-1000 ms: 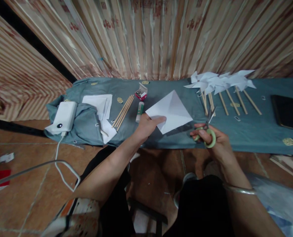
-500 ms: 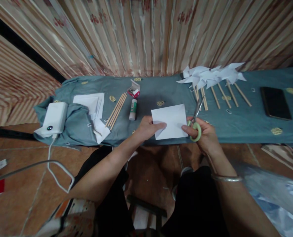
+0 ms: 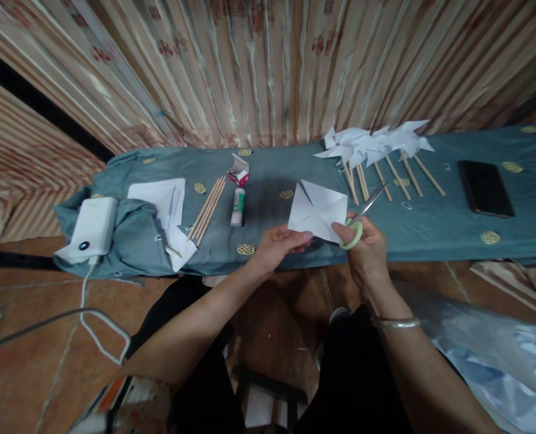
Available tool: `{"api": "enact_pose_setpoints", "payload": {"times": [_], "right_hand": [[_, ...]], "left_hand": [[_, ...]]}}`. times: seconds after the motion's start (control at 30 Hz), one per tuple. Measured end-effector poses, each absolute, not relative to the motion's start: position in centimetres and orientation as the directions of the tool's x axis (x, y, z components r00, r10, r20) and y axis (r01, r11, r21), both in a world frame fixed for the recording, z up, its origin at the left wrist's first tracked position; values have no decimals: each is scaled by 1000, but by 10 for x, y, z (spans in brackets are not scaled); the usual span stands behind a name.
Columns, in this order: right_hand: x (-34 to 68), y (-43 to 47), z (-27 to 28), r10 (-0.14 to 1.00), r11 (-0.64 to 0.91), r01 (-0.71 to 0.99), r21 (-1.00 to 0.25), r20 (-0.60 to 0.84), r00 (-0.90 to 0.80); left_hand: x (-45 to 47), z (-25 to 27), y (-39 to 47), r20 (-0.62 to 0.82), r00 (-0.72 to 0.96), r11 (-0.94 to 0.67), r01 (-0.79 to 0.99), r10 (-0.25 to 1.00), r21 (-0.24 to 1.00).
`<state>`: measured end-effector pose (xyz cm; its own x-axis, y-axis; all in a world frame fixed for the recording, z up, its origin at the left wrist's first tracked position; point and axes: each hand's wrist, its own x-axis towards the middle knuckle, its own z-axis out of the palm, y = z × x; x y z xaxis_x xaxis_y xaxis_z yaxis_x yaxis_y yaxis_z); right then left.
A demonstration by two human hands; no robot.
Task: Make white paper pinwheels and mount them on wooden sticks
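Observation:
My left hand (image 3: 280, 241) pinches the near corner of a white square of paper (image 3: 318, 209), held just above the front edge of a low bench covered in teal cloth (image 3: 277, 172). The paper shows creases and a slit near its upper left corner. My right hand (image 3: 363, 241) grips green-handled scissors (image 3: 360, 218) at the paper's right edge, blades pointing up and right toward the sticks.
Several white paper pinwheels on wooden sticks (image 3: 371, 144) lie at the back right. A black phone (image 3: 485, 187) sits further right. Loose sticks (image 3: 208, 207), a glue stick (image 3: 237, 207), a small box of pins (image 3: 239, 171), spare paper (image 3: 160, 198) and a white power bank (image 3: 91, 225) lie left.
The paper has been turned from a flat diamond to a square and now a creased, slit sheet. My right hand brought the scissors from the right up to the paper's edge.

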<state>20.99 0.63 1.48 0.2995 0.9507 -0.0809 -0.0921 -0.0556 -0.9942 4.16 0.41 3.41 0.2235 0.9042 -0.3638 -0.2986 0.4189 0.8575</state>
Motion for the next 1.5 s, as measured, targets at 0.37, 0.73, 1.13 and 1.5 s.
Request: {"api": "enact_pose_setpoints", "payload": {"times": [0.37, 0.73, 1.13, 1.5], "right_hand": [[186, 1, 17, 971, -82, -216, -973, -127, 204], [196, -18, 21, 948, -230, -42, -972, -214, -237], [193, -28, 21, 849, -282, 23, -959, -260, -460], [193, -26, 23, 870, -275, 38, -961, -265, -415]], "left_hand": [[58, 27, 2, -362, 58, 347, -454, 930, 821], [34, 43, 25, -337, -98, 255, -468, 936, 846], [30, 44, 27, -340, -115, 253, -463, 933, 850], [34, 37, 25, -338, -111, 269, -403, 935, 875]]}}
